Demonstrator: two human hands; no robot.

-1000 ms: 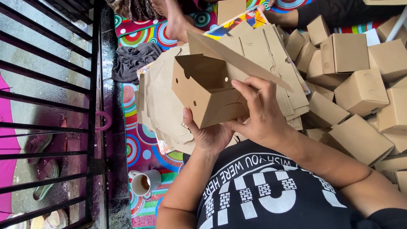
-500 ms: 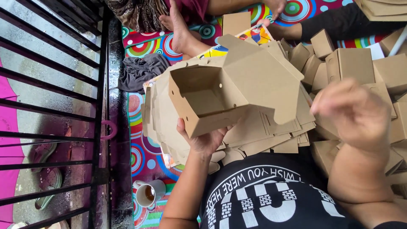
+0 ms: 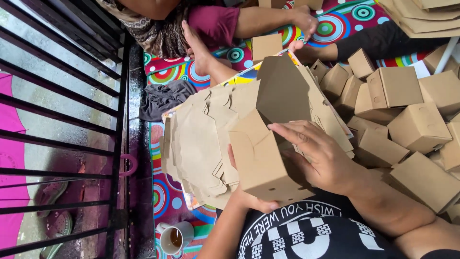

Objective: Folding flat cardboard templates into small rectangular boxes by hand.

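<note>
The half-folded cardboard box (image 3: 261, 160) sits at the centre of the view, gripped from beneath by the left hand (image 3: 251, 199), whose fingers close around its lower edge. The right hand (image 3: 318, 156) lies at about three o'clock of it, fingers spread narrow over the side panel below the raised lid flap (image 3: 282, 91). To fold well, I judge the left hand should keep the base square while the right presses the flap along its crease, so the tabs seat without buckling.

One stack of flat blanks (image 3: 201, 144) lies at nine o'clock. Finished boxes (image 3: 412, 120) pile at three o'clock: roughly a dozen, though the edge of the view hides some. One cup (image 3: 175, 237) stands at seven o'clock. A co-worker's hand (image 3: 306, 19) shows at twelve o'clock.
</note>
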